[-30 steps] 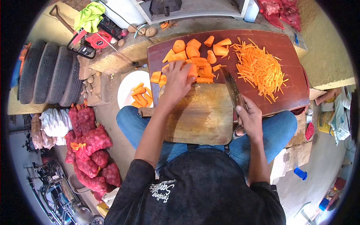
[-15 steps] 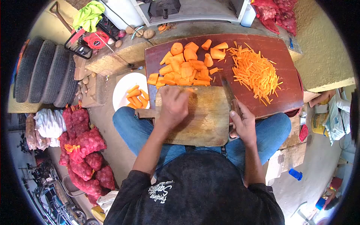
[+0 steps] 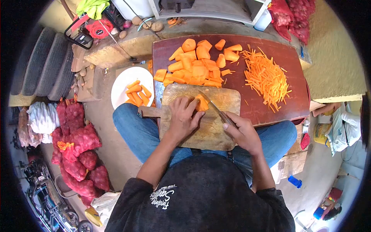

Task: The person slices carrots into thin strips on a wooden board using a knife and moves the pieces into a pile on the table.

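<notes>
A wooden cutting board rests across my lap against the table edge. On it lies a piece of carrot, with the fingers of my left hand closed against its left side. My right hand is wrapped round the handle of a knife, whose blade slants up and left along the carrot's right side. Chunks of peeled carrot are heaped just beyond the board. To their right is a pile of thin carrot strips.
The dark red table carries both carrot heaps. A white basin with whole carrots stands by my left knee. Red mesh sacks and stacked tires are at the left. A blue object lies on the floor at right.
My left hand has come down onto a carrot piece on the board. My right hand has brought the knife from the board's right edge to the carrot. The view has shifted slightly.
</notes>
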The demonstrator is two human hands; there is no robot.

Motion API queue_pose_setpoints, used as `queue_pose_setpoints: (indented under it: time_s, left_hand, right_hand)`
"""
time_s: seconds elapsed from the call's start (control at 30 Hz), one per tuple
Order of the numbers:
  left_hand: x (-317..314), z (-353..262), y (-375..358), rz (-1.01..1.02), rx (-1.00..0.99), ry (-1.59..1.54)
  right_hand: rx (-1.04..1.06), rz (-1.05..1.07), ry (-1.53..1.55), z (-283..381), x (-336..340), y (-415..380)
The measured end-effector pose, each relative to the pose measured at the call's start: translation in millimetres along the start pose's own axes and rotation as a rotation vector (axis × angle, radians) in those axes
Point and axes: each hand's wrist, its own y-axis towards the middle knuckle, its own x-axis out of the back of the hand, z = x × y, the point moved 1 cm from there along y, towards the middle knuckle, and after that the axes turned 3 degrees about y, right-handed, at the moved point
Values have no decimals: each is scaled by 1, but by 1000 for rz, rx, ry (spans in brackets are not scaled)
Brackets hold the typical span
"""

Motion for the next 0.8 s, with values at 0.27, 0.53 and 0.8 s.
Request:
queue_pose_setpoints:
  time_s: [0.27, 0.53, 0.8]
  left_hand:
    - [-1, -2, -11, -17, -57, -22]
    - [2, -8, -25, 0, -65, -81]
    - [2, -7, -24, 38, -95, -7]
  right_hand:
    - [-163, 73, 277, 0, -1, -22]
    - [12, -22, 49, -2, -14, -44]
    - [73, 12, -221, 16, -28, -50]
